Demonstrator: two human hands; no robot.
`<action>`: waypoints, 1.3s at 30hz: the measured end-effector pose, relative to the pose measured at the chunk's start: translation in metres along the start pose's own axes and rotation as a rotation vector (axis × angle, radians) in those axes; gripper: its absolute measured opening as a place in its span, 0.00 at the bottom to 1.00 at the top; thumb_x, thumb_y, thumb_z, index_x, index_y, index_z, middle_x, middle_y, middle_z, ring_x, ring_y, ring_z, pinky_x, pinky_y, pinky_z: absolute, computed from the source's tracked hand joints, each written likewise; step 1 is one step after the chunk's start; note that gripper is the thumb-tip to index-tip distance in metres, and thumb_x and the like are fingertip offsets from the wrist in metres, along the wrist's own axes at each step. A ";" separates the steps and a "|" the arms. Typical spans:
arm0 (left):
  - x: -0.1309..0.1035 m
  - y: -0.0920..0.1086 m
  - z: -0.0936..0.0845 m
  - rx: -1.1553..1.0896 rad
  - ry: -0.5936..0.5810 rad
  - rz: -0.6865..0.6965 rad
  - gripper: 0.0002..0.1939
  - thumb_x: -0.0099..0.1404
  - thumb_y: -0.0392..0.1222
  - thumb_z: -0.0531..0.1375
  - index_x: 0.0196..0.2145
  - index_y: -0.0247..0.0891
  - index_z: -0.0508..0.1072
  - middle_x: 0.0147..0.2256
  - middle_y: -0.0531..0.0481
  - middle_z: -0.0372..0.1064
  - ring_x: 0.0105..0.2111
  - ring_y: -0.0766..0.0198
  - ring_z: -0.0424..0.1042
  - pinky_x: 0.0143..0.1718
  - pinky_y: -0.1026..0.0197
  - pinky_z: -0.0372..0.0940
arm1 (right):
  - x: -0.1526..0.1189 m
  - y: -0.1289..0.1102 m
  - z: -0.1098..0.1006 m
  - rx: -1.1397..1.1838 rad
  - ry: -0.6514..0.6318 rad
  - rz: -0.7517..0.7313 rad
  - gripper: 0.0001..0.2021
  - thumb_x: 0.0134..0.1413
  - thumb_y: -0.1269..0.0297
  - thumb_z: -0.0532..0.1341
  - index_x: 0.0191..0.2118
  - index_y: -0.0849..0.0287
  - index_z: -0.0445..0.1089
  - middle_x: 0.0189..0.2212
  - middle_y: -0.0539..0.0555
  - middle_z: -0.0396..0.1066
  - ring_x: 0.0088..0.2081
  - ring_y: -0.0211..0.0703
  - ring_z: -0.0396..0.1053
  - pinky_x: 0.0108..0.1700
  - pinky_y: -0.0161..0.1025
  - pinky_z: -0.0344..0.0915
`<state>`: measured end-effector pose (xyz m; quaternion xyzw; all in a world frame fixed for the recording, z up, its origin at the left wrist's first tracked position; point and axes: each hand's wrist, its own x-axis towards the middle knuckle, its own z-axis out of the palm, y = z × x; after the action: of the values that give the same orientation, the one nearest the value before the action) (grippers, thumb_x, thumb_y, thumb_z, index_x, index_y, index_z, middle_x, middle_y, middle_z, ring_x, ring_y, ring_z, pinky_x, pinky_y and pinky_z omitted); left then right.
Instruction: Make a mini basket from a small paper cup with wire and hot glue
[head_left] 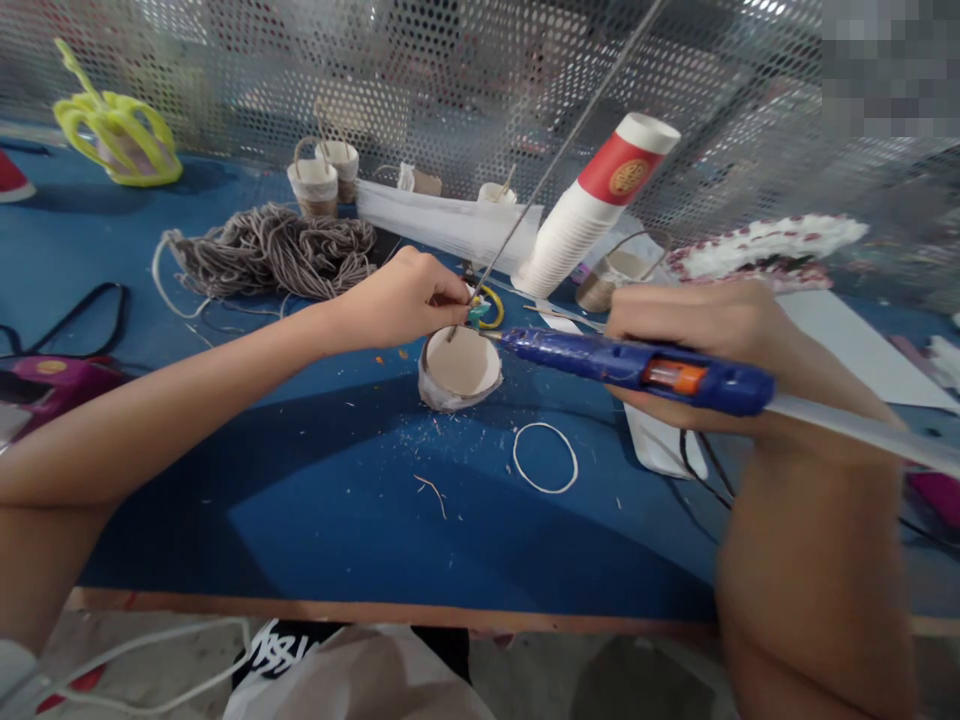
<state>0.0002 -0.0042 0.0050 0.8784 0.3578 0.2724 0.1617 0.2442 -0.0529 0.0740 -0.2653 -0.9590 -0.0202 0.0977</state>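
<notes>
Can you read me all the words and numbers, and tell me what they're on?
Maybe "SS": white letters on black cloth; the others are unclear.
Gold round mark on the red paper cup: too small.
Yellowish round mark on the magenta thing: too blurred.
I can't read any numbers.

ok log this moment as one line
left hand: pinching grey cord | right hand: holding blue glue gun | nozzle: near cup rim

Perforated metal mesh (247, 80) backs a blue tabletop (315, 540).
</notes>
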 end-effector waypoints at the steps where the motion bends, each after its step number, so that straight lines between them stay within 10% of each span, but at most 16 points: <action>1: 0.000 0.000 0.000 -0.001 0.003 0.002 0.12 0.58 0.37 0.56 0.23 0.28 0.75 0.16 0.53 0.62 0.20 0.73 0.53 0.23 0.66 0.51 | -0.002 0.000 -0.003 0.007 0.000 0.020 0.09 0.51 0.71 0.56 0.25 0.55 0.56 0.22 0.47 0.53 0.24 0.34 0.52 0.27 0.35 0.51; 7: -0.001 0.000 0.001 0.011 0.004 -0.002 0.13 0.58 0.37 0.55 0.20 0.30 0.73 0.16 0.54 0.61 0.19 0.74 0.54 0.23 0.66 0.52 | -0.013 0.010 -0.007 0.051 0.070 0.142 0.10 0.50 0.68 0.58 0.23 0.55 0.56 0.20 0.47 0.54 0.23 0.36 0.55 0.26 0.36 0.54; 17: -0.003 0.001 0.003 -0.004 0.020 -0.015 0.14 0.60 0.41 0.55 0.23 0.31 0.74 0.16 0.53 0.62 0.19 0.74 0.55 0.21 0.67 0.51 | -0.026 0.029 0.054 -0.294 -0.088 0.583 0.13 0.43 0.66 0.57 0.39 0.62 0.62 0.42 0.61 0.60 0.29 0.42 0.61 0.27 0.39 0.53; 29: -0.003 -0.002 0.007 0.028 0.029 -0.071 0.13 0.59 0.42 0.56 0.26 0.32 0.76 0.22 0.50 0.71 0.21 0.72 0.63 0.23 0.70 0.57 | -0.014 0.017 0.090 -0.349 -0.205 0.743 0.23 0.42 0.69 0.57 0.48 0.67 0.60 0.45 0.66 0.60 0.28 0.42 0.63 0.25 0.40 0.50; 39: -0.008 0.004 0.005 0.087 0.053 -0.016 0.15 0.59 0.42 0.55 0.26 0.31 0.78 0.27 0.47 0.76 0.18 0.75 0.52 0.19 0.68 0.52 | -0.012 0.015 0.093 -0.230 -0.227 0.767 0.24 0.41 0.68 0.58 0.49 0.64 0.60 0.48 0.65 0.58 0.27 0.40 0.62 0.24 0.39 0.48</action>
<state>0.0005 -0.0129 0.0005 0.8742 0.3804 0.2784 0.1163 0.2458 -0.0375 -0.0201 -0.6131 -0.7868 -0.0601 -0.0385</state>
